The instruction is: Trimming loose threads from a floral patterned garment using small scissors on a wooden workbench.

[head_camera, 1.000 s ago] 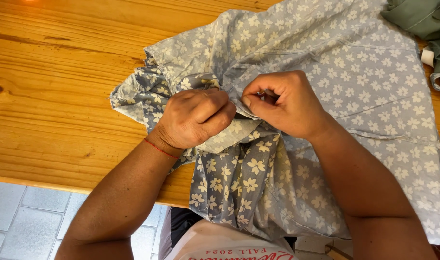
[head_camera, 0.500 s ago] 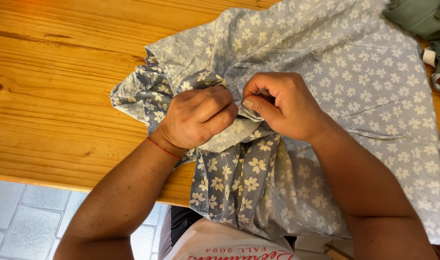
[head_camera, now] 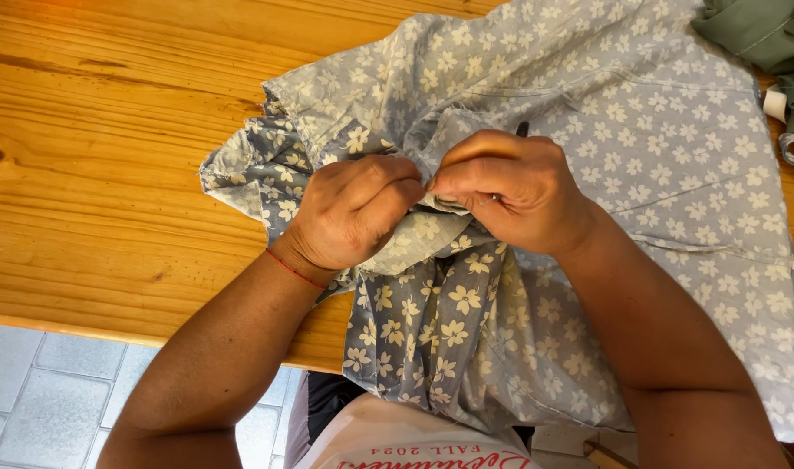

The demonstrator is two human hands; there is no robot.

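Garment: pale blue floral cotton garment (head_camera: 605, 148), white blossoms all over, spread across the right half of the wooden table (head_camera: 110, 174); lower part hanging over the near table edge toward the lap.
Bunched part: gathered and creased at the centre, right under both hands; darker blue folds with larger blossoms just below the knuckles.
Left hand (head_camera: 353, 213): closed in a fist, fingers curled tight over a bunched fold of the garment, knuckles up, thumb side toward the other hand.
Left wrist: thin red thread bracelet (head_camera: 294, 270) round it, forearm reaching up from the lower left.
Right hand (head_camera: 510, 187): closed as well, fingertips pinching a small pleat of the same fabric, pressed against the left hand at the thumbs.
Between the hands: touching, a narrow light strip of cloth caught at the meeting point.
Dark tip: small dark point (head_camera: 523, 128) showing above the right knuckles; kind of object not clear.
Table: orange-brown varnished planks, a dark knot at the far left edge, bare wood left of the garment.
Top right corner: grey-green cloth (head_camera: 761, 30) lying on the table, touching the garment's upper edge; a small white cylindrical thing (head_camera: 774, 104) just beside it, partly cut off.
Floor: grey tiles (head_camera: 41, 391) visible below the table edge at lower left.
Lap: white top with red print (head_camera: 414, 439) at the bottom of the view.
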